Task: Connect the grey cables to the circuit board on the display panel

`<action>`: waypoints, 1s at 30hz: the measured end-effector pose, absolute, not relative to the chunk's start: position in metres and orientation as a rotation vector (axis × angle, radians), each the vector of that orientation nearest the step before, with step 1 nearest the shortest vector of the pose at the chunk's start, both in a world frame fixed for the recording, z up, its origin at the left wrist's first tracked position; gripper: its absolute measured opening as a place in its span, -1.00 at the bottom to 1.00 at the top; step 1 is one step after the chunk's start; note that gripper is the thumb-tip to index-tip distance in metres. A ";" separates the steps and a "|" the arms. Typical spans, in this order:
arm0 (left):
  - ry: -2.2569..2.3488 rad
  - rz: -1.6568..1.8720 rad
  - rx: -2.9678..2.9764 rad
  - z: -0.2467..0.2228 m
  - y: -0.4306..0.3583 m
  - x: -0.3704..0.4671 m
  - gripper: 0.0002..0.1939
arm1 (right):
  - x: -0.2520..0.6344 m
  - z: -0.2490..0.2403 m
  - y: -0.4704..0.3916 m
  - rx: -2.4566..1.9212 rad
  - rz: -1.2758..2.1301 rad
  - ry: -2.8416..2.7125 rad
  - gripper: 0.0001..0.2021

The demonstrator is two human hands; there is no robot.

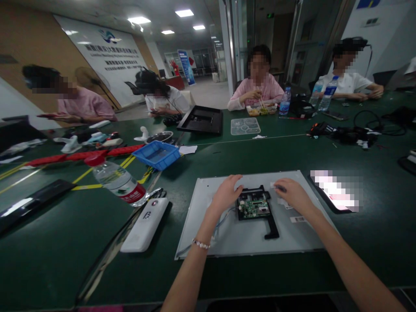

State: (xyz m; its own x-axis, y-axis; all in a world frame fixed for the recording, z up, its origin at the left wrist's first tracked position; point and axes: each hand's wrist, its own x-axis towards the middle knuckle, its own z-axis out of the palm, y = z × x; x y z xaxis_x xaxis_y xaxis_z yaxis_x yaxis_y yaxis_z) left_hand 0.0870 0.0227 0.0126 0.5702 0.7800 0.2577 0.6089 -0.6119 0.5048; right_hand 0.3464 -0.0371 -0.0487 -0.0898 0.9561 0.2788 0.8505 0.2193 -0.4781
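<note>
Dark green table (149,277), office lights (184,13) up top. So what are the hands doing?

— Left hand (229,190) is loosely curled, thumb and fingers a bit apart, at the upper left of the black bracket (272,227). I reckon it's there to steady it, but can't tell if it's really gripping. Right hand (287,190) pinches a small dark piece (280,188), too tiny to name, just right of the bracket

— And the circuit board (255,208)?

— Sits in the bracket, around the middle of the pale panel (201,234), which lies flat, probably so both hands can get at it. Thin cables (224,219) run off to the left, could snag on the bracelet (200,244) imo

— Anything in the way?

— Not really. Lit phone (328,188) right beside the panel, white device (143,229) and red-capped bottle (121,182) to the left, blue tray (162,162) past those. Black plastic housing (201,125) further back, then someone eating (260,86) across the table
</note>
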 end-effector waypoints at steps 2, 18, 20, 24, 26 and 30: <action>1.023 0.596 2.438 0.009 0.018 0.079 -0.57 | 0.347 -0.052 -0.036 -1.666 0.233 -1.989 -0.80; 0.714 0.248 2.271 -0.003 0.009 0.053 0.12 | 0.348 -0.058 -0.034 -1.711 0.078 -2.022 -0.79; 0.716 0.249 2.269 -0.002 0.009 0.054 0.12 | 0.346 -0.056 -0.034 -1.725 0.065 -2.030 -0.79; 0.721 0.246 2.266 -0.001 0.008 0.053 0.12 | 0.343 -0.054 -0.034 -1.747 0.037 -2.044 -0.79; 0.724 0.240 2.265 -0.002 0.008 0.053 0.12 | 0.343 -0.053 -0.035 -1.757 0.021 -2.051 -0.79; 0.718 0.237 2.267 -0.003 0.009 0.053 0.12 | 0.342 -0.047 -0.033 -1.788 -0.029 -2.037 -0.78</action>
State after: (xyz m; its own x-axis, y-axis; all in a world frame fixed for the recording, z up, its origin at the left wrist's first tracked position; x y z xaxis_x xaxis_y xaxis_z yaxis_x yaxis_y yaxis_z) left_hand 0.0530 0.0092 -0.0031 0.8268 0.5610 -0.0423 0.4253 -0.5740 0.6997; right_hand 0.3417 -0.0327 -0.0474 -0.0781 0.9417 0.3274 0.9505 0.1694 -0.2605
